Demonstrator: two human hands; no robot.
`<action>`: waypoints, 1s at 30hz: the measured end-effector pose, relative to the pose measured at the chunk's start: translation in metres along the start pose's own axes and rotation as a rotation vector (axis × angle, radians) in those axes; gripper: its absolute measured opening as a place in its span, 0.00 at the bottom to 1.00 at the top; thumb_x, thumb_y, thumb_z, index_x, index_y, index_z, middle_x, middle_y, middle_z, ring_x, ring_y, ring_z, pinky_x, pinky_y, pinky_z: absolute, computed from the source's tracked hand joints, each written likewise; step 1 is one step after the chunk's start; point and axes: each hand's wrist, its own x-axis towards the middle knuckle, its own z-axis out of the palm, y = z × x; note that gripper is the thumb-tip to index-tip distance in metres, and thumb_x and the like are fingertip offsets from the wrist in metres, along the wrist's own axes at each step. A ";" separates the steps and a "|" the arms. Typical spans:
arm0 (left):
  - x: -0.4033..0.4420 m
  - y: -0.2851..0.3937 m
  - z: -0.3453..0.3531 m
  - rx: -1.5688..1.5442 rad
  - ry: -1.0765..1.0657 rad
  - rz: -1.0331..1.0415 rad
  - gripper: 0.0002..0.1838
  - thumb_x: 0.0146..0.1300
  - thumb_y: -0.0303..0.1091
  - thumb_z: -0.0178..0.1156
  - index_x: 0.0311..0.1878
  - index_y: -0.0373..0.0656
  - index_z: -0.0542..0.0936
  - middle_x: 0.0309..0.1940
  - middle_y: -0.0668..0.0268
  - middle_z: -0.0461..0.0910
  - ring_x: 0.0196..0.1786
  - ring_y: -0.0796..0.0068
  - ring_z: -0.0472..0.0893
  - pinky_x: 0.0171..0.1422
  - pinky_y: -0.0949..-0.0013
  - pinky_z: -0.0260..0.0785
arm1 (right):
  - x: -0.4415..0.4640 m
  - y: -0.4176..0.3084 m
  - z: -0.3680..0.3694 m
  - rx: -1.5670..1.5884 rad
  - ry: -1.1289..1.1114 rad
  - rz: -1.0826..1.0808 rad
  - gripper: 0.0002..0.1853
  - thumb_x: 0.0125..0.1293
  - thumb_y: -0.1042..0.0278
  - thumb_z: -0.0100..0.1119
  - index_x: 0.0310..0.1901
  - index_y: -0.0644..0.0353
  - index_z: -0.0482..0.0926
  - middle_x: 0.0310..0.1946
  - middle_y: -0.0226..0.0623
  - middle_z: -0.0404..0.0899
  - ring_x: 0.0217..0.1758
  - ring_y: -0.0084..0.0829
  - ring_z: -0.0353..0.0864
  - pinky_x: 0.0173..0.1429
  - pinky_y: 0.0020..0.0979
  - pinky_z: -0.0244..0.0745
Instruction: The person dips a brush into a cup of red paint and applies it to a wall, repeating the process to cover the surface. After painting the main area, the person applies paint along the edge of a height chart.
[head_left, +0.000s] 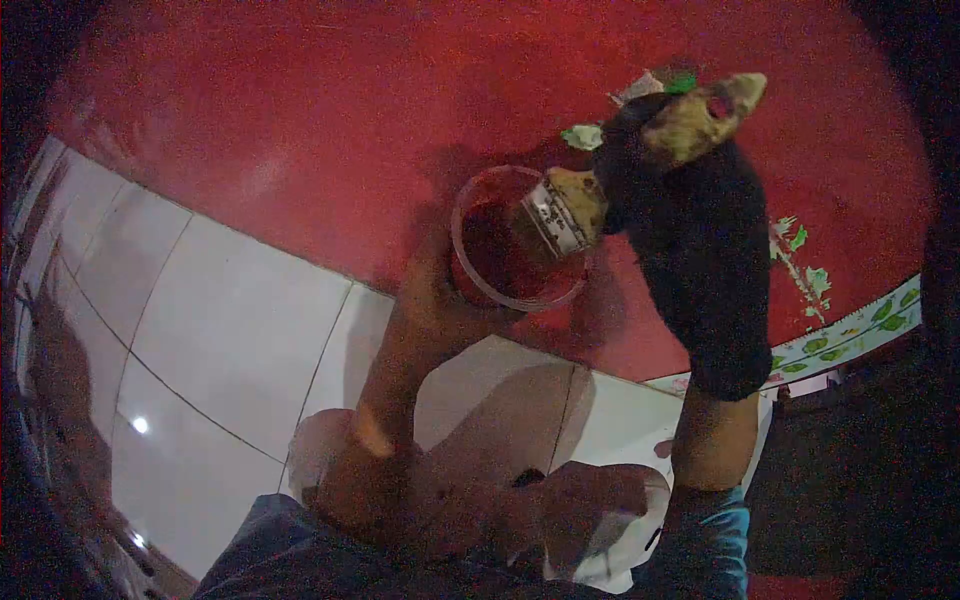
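Red coated most of the surface (330, 120), leafy patches (818, 280) and a border (840, 340) remaining uncovered, while my left hand (440, 300) wrapped the cup (457, 238) and my gloved right hand (675, 180) gripped the brush (556, 217), bristles within the cup's mouth.

White tiles (220, 310) spread out to the left of the left grip (440, 285) and back toward the person, cut up by thin dark joints (205, 405). Well to the left of that grip and nearer the person, I see a small bright glint (140, 425) on a tile. A pale border strip (850, 335) printed with green leaves curves away to the right of the right grip (635, 150), nearer the person. Just this side of it sits a dark area (850, 450), too dim to make out.
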 end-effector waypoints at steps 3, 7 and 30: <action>0.002 -0.014 0.005 -0.123 0.023 0.037 0.46 0.29 0.35 0.74 0.57 0.40 0.63 0.51 0.57 0.70 0.54 0.63 0.70 0.57 0.63 0.64 | 0.000 -0.013 -0.002 0.259 0.025 0.101 0.12 0.58 0.68 0.50 0.44 0.60 0.74 0.34 0.42 0.76 0.38 0.39 0.75 0.43 0.35 0.69; -0.001 0.003 0.000 -0.059 0.017 0.050 0.47 0.28 0.35 0.75 0.57 0.40 0.63 0.51 0.56 0.70 0.55 0.63 0.70 0.58 0.63 0.64 | 0.002 -0.012 -0.002 0.318 -0.051 0.157 0.12 0.57 0.67 0.51 0.42 0.59 0.75 0.36 0.42 0.76 0.41 0.40 0.74 0.45 0.37 0.68; 0.007 -0.005 0.018 -0.114 0.055 0.034 0.41 0.31 0.39 0.73 0.53 0.39 0.67 0.46 0.55 0.73 0.51 0.60 0.73 0.54 0.63 0.66 | -0.061 0.069 0.032 -0.159 0.140 0.132 0.12 0.58 0.71 0.50 0.44 0.63 0.72 0.30 0.45 0.74 0.35 0.39 0.74 0.38 0.35 0.69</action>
